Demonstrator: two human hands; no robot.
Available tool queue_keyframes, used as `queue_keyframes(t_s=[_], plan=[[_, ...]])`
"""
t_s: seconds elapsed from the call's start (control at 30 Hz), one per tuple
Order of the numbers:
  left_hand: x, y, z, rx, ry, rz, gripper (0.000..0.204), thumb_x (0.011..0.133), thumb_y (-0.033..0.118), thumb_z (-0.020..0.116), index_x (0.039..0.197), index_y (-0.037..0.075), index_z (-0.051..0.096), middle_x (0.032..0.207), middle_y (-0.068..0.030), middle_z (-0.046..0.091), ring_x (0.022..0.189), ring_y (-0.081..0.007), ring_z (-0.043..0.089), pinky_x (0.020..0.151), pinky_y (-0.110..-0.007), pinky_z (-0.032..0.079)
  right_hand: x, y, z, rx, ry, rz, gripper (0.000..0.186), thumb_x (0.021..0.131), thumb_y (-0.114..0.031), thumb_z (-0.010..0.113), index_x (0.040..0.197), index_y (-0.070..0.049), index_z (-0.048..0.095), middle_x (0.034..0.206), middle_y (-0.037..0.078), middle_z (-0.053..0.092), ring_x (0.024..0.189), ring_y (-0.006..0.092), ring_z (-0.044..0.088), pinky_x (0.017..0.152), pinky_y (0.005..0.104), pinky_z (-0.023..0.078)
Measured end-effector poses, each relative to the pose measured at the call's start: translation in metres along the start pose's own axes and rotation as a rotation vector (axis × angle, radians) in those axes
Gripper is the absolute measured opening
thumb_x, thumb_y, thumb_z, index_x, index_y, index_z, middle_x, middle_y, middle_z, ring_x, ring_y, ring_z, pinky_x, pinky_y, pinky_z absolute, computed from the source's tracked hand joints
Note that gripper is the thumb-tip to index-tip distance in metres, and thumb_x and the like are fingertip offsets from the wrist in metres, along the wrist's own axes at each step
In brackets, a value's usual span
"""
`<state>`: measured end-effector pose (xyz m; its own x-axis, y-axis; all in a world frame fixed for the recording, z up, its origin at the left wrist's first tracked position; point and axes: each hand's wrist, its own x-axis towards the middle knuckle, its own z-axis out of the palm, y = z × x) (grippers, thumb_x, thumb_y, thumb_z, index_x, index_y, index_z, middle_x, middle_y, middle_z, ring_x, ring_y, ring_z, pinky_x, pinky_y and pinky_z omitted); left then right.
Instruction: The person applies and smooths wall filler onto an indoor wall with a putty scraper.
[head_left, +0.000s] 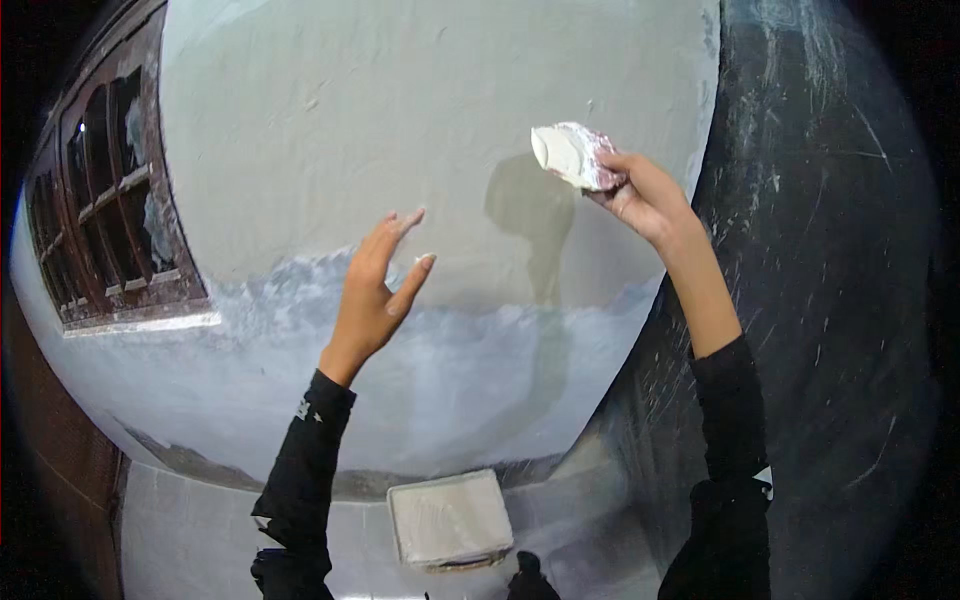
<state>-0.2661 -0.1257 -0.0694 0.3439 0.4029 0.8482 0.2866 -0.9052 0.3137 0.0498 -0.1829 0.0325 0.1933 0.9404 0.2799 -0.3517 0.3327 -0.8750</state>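
My right hand (648, 203) is raised in front of the wall and closed on a small, flat putty scraper (566, 157) smeared thickly with white putty. Its edges are hard to make out under the coating. White smears mark the fingers gripping it. Lower and to the left, my left hand (372, 300) holds nothing; its fingers and thumb are apart, with white on their tips. Both hands face a wall (400, 130) coated in pale putty above and bluish paint below. A shadow of the right hand and scraper falls on the coating.
On the floor by the wall's foot lies a rectangular tray (392, 515) filled with pale putty. A brown-framed window (170, 150) with panes is at the left. A dark, scratched surface (820, 250) borders the wall at right. A dark foot (530, 580) shows beside the tray.
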Motion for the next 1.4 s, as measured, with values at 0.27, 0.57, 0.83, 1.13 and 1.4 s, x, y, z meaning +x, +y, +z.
queue_keyframes(t_s=[0.27,0.57,0.83,1.13,1.4], plan=[[0.113,0.015,0.047,0.077,0.118,0.101,0.043,0.093,0.013,0.065,0.134,0.005,0.056,0.135,-0.015,0.06,0.135,-0.0345,0.048,0.112,-0.043,0.036,0.086,-0.12,-0.018,-0.236,0.076,-0.328,0.032,0.089,-0.002,0.057,0.12,0.006,0.057,0.115,0.014,0.063,0.101,0.0234,0.065,0.083,0.0396,0.057],[0.181,0.007,0.034,0.217,0.229,0.292,0.041,0.092,0.016,0.066,0.131,0.005,0.058,0.129,-0.0172,0.062,0.129,-0.0364,0.051,0.108,-0.043,0.039,0.133,-0.212,0.012,-0.747,0.136,-0.863,0.042,0.09,-0.007,0.061,0.132,-0.005,0.058,0.107,0.007,0.069,0.091,0.0167,0.067,0.082,0.0322,0.056],[0.252,-0.002,0.016,0.209,0.326,0.463,0.038,0.095,0.024,0.064,0.128,0.006,0.059,0.125,-0.0174,0.064,0.12,-0.0354,0.057,0.103,-0.042,0.044,0.139,-0.236,0.024,-1.242,0.39,-1.36,0.029,0.09,-0.014,0.064,0.118,-0.005,0.067,0.102,0.015,0.073,0.094,0.0263,0.07,0.082,0.0377,0.053],[0.334,0.001,0.014,0.566,0.423,0.572,0.045,0.101,0.031,0.056,0.139,0.007,0.052,0.135,-0.0189,0.058,0.128,-0.0359,0.053,0.108,-0.041,0.04,0.147,-0.217,0.008,-1.31,0.38,-1.681,0.032,0.087,-0.011,0.063,0.119,-0.011,0.067,0.101,0.022,0.069,0.094,0.0373,0.069,0.08,0.0432,0.054],[0.373,0.004,0.016,0.562,0.411,0.285,0.066,0.099,0.042,0.049,0.15,0.003,0.034,0.158,-0.0262,0.026,0.147,-0.0452,0.019,0.117,-0.054,0.024,0.143,-0.174,-0.007,-1.375,0.259,-1.925,0.035,0.087,0.002,0.056,0.116,-0.01,0.07,0.096,0.015,0.073,0.082,0.0294,0.069,0.072,0.0366,0.054]])
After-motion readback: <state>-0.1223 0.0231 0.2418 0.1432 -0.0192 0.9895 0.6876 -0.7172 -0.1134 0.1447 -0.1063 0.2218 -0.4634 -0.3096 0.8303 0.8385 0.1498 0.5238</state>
